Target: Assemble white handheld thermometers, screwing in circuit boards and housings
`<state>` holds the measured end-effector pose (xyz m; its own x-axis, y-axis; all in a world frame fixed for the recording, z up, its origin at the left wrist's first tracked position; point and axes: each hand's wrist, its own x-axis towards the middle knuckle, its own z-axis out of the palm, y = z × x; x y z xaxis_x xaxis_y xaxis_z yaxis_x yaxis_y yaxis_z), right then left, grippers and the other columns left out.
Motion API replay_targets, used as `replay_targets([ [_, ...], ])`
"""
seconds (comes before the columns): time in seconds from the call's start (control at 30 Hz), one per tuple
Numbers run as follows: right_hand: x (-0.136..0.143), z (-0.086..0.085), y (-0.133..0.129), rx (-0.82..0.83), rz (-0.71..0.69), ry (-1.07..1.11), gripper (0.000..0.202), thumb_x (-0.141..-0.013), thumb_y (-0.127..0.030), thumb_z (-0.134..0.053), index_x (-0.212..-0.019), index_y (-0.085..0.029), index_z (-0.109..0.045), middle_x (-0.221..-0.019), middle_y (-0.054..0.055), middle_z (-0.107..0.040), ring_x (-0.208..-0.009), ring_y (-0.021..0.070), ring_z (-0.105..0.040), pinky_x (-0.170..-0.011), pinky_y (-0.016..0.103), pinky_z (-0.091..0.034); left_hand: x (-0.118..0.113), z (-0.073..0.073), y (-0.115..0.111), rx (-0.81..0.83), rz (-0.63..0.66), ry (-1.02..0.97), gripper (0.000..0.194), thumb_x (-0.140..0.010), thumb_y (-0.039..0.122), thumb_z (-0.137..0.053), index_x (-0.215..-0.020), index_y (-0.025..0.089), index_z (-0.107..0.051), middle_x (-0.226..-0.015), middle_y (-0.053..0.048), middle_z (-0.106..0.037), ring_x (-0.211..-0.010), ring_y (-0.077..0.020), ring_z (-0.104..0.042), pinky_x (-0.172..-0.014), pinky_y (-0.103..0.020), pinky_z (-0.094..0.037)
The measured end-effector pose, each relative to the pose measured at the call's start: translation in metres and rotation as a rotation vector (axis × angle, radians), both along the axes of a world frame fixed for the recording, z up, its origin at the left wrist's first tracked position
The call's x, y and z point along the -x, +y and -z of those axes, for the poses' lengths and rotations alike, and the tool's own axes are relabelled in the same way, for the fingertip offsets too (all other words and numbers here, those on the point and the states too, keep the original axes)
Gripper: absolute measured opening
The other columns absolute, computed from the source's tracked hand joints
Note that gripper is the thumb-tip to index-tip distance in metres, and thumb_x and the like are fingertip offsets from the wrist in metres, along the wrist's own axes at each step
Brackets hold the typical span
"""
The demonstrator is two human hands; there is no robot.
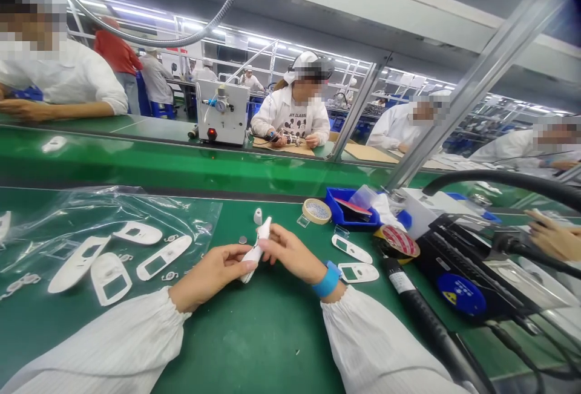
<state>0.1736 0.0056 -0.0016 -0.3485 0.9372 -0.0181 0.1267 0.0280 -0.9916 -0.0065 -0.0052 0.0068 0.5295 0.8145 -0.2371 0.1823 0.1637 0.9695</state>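
Between my two hands is a white handheld device (255, 252), a slim plastic body with a narrow tip, shaped like an ear thermometer. It is held tilted just above the green bench, its tip pointing up and away from me. My left hand (222, 270) grips its lower end with thumb and fingers. Around its upper side close the fingers of my right hand (290, 253), which wears a blue wristband (327, 280). Just beyond the device stand a small white cap (258, 216) and a round silvery button-like disc (242, 240).
At left, several white shell halves (164, 257) with window cutouts lie on and beside clear plastic sheeting (149, 206). Two white frames (358, 272) are at right, near a tape roll (316, 210), a blue bin (351, 215) and a black machine (458, 267). Co-workers sit beyond the green conveyor (172, 167).
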Motion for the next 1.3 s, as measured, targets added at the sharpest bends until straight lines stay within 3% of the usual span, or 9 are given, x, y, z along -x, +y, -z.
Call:
replay_targets([
  [0.17, 0.002, 0.002, -0.001, 0.049, 0.021, 0.102, 0.035, -0.071, -0.043, -0.061, -0.088, -0.015, -0.051, -0.070, -0.002, -0.053, -0.060, 0.0076, -0.050, -0.059, 0.023, -0.042, 0.003, 0.006, 0.002, 0.117, 0.026, -0.083, 0.044, -0.067, 0.030, -0.065, -0.109, 0.018, -0.054, -0.098, -0.005, -0.063, -0.088, -0.0173, -0.056, -0.082, -0.031, -0.041],
  [0.3, 0.003, 0.004, -0.001, 0.085, 0.036, 0.136, 0.037, -0.068, -0.042, -0.064, -0.090, -0.015, -0.053, -0.068, -0.003, -0.053, -0.059, 0.0078, -0.050, -0.059, 0.023, -0.043, 0.004, 0.006, 0.003, 0.081, 0.009, -0.053, 0.042, -0.063, 0.026, -0.066, -0.102, 0.019, -0.050, -0.082, 0.000, -0.059, -0.079, -0.0152, -0.057, -0.077, -0.030, -0.042],
  [0.53, 0.006, 0.007, -0.005, 0.141, 0.007, 0.188, 0.042, -0.067, -0.039, -0.067, -0.097, -0.014, -0.054, -0.069, -0.002, -0.056, -0.063, 0.0099, -0.055, -0.065, 0.027, -0.047, -0.001, 0.002, -0.003, 0.048, 0.057, -0.038, 0.042, -0.062, 0.019, -0.064, -0.096, 0.020, -0.040, -0.077, 0.002, -0.052, -0.070, -0.0115, -0.052, -0.065, -0.026, -0.041],
  [0.67, 0.006, 0.006, -0.007, 0.132, -0.078, 0.169, 0.051, -0.064, -0.032, -0.070, -0.109, -0.017, -0.051, -0.076, -0.001, -0.057, -0.071, 0.0111, -0.056, -0.073, 0.030, -0.047, 0.001, 0.008, -0.004, -0.016, 0.058, -0.012, 0.047, -0.064, 0.015, -0.059, -0.104, 0.021, -0.036, -0.078, 0.002, -0.050, -0.063, -0.0086, -0.048, -0.057, -0.023, -0.038],
  [0.83, 0.008, 0.006, -0.012, 0.110, -0.159, 0.138, 0.065, -0.061, -0.015, -0.069, -0.120, -0.021, -0.040, -0.084, 0.000, -0.056, -0.078, 0.0112, -0.055, -0.074, 0.029, -0.048, 0.003, 0.010, -0.004, -0.146, 0.060, 0.070, 0.081, -0.066, 0.013, -0.055, -0.133, 0.028, -0.013, -0.080, 0.002, -0.049, -0.061, -0.0093, -0.049, -0.055, -0.023, -0.040],
  [1.0, 0.017, 0.005, -0.020, 0.020, -0.101, 0.084, 0.055, -0.062, -0.008, -0.060, -0.112, -0.021, -0.040, -0.089, 0.000, -0.054, -0.079, 0.0119, -0.055, -0.070, 0.028, -0.048, 0.003, 0.010, -0.004, -0.296, 0.064, 0.172, 0.081, -0.066, 0.015, -0.053, -0.136, 0.028, -0.015, -0.080, 0.001, -0.050, -0.063, -0.0119, -0.049, -0.055, -0.024, -0.042],
  [1.3, 0.023, 0.003, -0.024, -0.119, 0.072, -0.002, 0.035, -0.060, -0.009, -0.052, -0.093, -0.019, -0.046, -0.074, -0.002, -0.055, -0.068, 0.0131, -0.056, -0.062, 0.026, -0.048, -0.001, 0.005, -0.009, -0.402, 0.061, 0.244, 0.071, -0.068, 0.015, -0.049, -0.131, 0.030, -0.021, -0.072, 0.005, -0.048, -0.054, -0.0100, -0.046, -0.049, -0.022, -0.036],
])
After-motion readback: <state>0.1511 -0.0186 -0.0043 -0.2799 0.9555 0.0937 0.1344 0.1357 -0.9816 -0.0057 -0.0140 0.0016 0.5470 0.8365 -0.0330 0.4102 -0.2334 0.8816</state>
